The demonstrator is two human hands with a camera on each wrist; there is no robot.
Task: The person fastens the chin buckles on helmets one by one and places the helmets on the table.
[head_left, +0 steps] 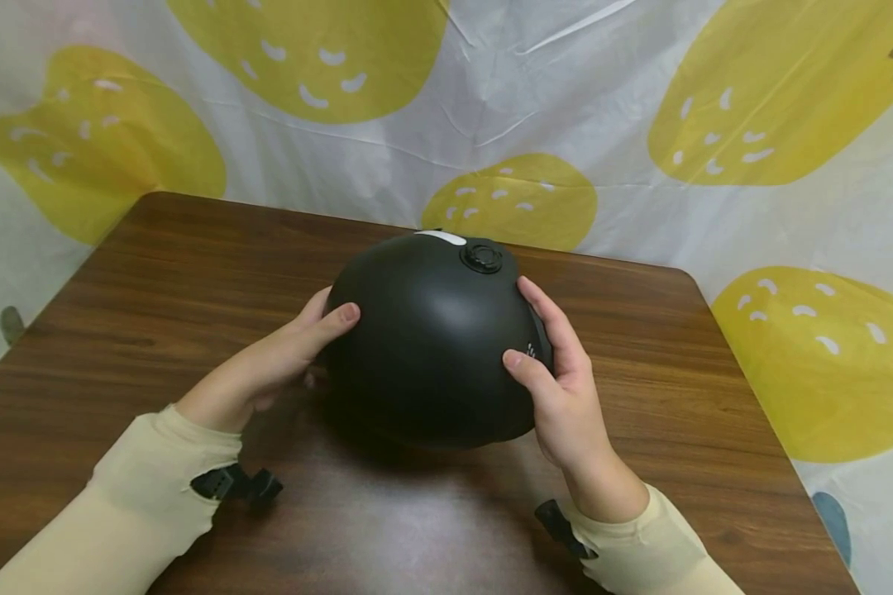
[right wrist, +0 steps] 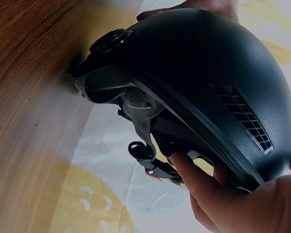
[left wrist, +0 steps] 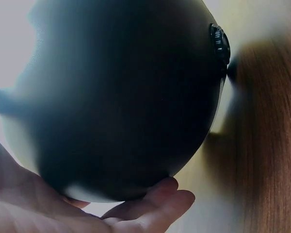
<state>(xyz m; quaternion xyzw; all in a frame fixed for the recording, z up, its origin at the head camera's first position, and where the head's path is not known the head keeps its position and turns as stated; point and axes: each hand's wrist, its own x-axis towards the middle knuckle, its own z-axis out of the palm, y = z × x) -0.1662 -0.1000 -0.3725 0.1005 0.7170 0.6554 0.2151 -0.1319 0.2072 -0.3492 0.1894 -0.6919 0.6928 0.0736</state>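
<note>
A black helmet (head_left: 432, 339), its smooth rounded shell facing up, is held between both hands over the table. My left hand (head_left: 286, 351) grips its left side, thumb on the shell; in the left wrist view the fingertips (left wrist: 177, 199) curl around the lower edge. On the opposite side my right hand (head_left: 569, 397) holds the rim, with the thumb on the shell and fingers reaching inside the edge. A round dial (head_left: 482, 256) sits at the far end beside a white mark. The right wrist view shows a grille vent (right wrist: 246, 119), a grey chin strap (right wrist: 143, 127) and a black buckle (right wrist: 157, 170) hanging loose.
Under the hands lies a brown wood-grain table (head_left: 216, 256) with rounded far corners. A white curtain (head_left: 528, 91) with yellow fruit prints hangs right behind its far edge. Dark camera mounts (head_left: 238, 486) are strapped on both wrists.
</note>
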